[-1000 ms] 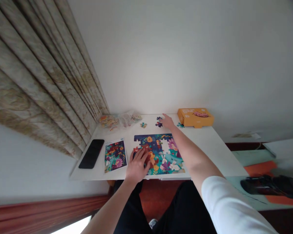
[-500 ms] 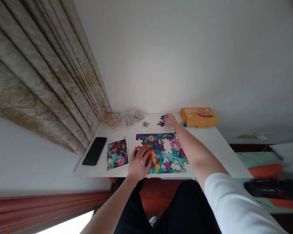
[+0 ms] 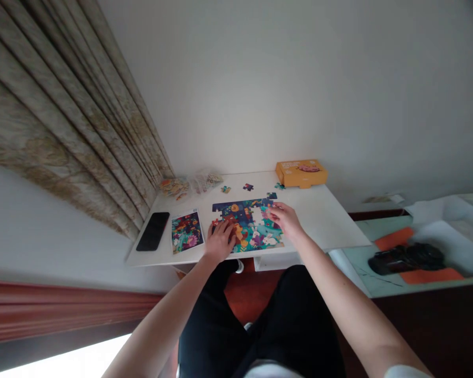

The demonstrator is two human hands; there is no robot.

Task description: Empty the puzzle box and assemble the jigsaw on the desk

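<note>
A partly assembled jigsaw puzzle [image 3: 256, 237] with animals on a dark blue and teal ground lies on the white table, with gaps near its middle and left edge. My left hand [image 3: 219, 242] rests on the puzzle's lower left with fingers stretched out. Over the upper right part, my right hand [image 3: 286, 219] pinches a dark puzzle piece [image 3: 267, 202], partly covered by the fingertips. Just beyond it lies a loose blue piece [image 3: 272, 196]. Other loose pieces are farther back: a purple one [image 3: 248, 187], a teal one [image 3: 279, 186] and a yellow-teal one [image 3: 226, 189].
Left of the puzzle lie a picture card [image 3: 187, 231] and a black phone [image 3: 153, 231]. Plastic bags of pieces [image 3: 199, 182] sit at the back left. An orange box [image 3: 301, 174] stands at the back right. A glass-topped side table [image 3: 358, 257] holds a dark object.
My right hand has come back from the loose pieces to the puzzle's upper right, bringing a piece. The left hand stays on the puzzle. The view has shifted somewhat.
</note>
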